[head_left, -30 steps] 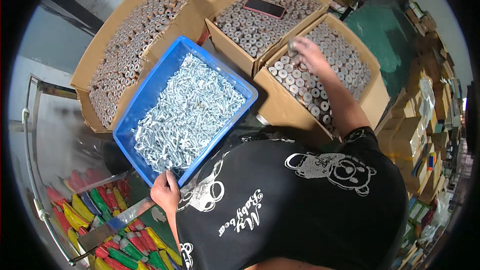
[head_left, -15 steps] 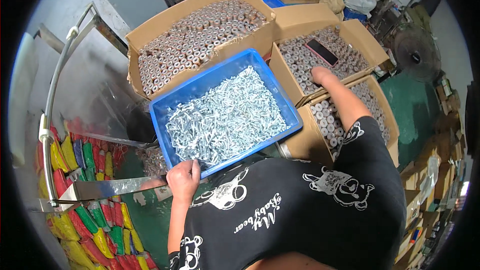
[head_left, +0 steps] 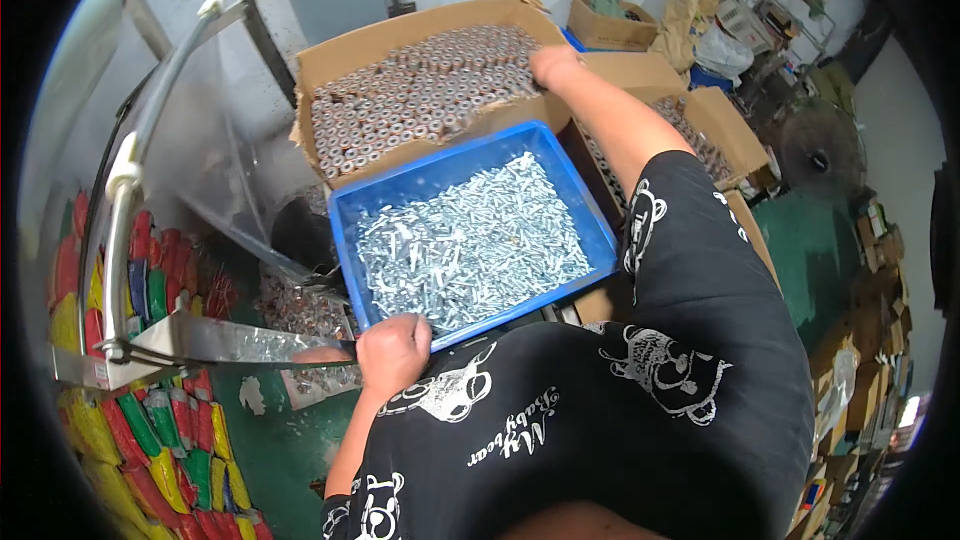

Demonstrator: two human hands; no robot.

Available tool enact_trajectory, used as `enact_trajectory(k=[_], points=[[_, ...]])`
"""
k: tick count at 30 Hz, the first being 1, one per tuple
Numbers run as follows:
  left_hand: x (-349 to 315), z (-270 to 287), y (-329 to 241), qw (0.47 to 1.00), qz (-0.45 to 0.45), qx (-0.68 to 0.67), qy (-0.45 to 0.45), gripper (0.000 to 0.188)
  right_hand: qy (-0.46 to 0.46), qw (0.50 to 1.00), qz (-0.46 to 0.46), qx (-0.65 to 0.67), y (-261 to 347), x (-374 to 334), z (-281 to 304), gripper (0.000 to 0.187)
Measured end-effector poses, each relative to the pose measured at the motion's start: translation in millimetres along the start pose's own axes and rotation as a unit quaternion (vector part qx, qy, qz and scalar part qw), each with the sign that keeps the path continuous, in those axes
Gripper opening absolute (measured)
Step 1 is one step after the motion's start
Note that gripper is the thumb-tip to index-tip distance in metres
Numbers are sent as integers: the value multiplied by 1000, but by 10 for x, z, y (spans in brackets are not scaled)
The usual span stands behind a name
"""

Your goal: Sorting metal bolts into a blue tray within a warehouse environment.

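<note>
A blue plastic tray (head_left: pixel 470 332) heaped with small silvery screws (head_left: pixel 470 240) lies in front of me. My left hand (head_left: pixel 393 352) is closed on its near left corner, thumb uppermost at the rim. Behind the tray stands a large cardboard box (head_left: pixel 450 125) packed with short, ring-ended metal cylinders (head_left: pixel 400 90). Stretched out over the boxes on the right, my right hand (head_left: pixel 556 65) is curled at the near right corner of that large box; its fingertips are hidden.
Another cardboard box (head_left: pixel 735 130) of cylinders is partly covered by my right arm. Metal framing (head_left: pixel 125 220) with a flat steel arm (head_left: pixel 240 342) stands left, above red, yellow and green bags (head_left: pixel 180 440). A fan (head_left: pixel 820 155) and stacked cartons (head_left: pixel 865 390) are at right.
My right hand has moved left and away, from the right-hand box of cylinders to the large box's corner. My left hand stays at the tray corner. The view has shifted.
</note>
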State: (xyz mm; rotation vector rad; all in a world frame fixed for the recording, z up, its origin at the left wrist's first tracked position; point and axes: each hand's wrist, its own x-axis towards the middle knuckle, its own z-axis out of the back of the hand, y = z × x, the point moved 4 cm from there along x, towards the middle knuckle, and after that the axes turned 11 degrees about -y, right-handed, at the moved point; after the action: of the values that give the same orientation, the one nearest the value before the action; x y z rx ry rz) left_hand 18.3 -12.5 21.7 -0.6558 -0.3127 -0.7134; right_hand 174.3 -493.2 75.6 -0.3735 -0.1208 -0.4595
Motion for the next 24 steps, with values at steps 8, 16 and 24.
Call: enact_trajectory(k=[8, 16, 24], points=[[-46, 19, 57, 999, -22, -28, -20, 25, -8, 1000, -11, -15, -132, -52, -15, 22], [-79, -1, 147, 998, -7, -46, -34, 24, 24, 841, 162, 515, 2108, -927, 1275, 35], [-71, 0, 86, 1000, -14, -18, -19, 28, 56, 682, 196, 703, 2997, -1177, 786, 47]])
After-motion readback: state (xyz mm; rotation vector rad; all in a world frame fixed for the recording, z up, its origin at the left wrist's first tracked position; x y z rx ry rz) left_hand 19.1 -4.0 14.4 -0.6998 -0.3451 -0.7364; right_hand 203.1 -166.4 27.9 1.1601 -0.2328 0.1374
